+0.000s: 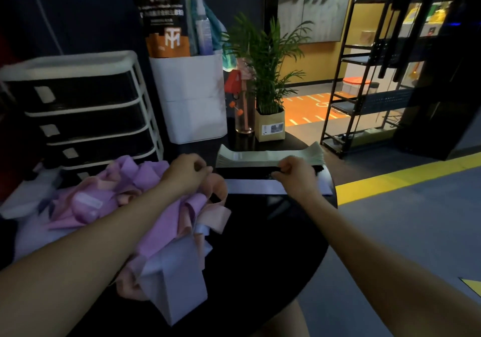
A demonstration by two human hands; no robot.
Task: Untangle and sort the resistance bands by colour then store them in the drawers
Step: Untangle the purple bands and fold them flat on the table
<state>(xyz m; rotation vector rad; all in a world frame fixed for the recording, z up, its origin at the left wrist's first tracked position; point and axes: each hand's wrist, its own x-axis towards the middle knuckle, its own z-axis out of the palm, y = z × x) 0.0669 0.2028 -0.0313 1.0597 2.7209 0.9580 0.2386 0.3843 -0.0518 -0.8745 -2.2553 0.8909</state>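
A black resistance band (244, 173) is stretched flat between my two hands on the round black table (260, 245). My left hand (186, 174) pinches its left end and my right hand (296, 174) grips its right end. Behind it lies a stack of pale green bands (270, 156), and in front of it a flat white band (255, 187). A tangled heap of purple, pink and white bands (145, 206) lies under my left forearm. The drawer unit (86, 112), with dark drawers in a white frame, stands at the back left, all drawers shut.
A white bin (192, 97) with bottles and a bag stands behind the table. Beside it are a glass bottle (244, 118) and a potted plant (270, 118). A black metal rack (364, 76) stands on the floor to the right.
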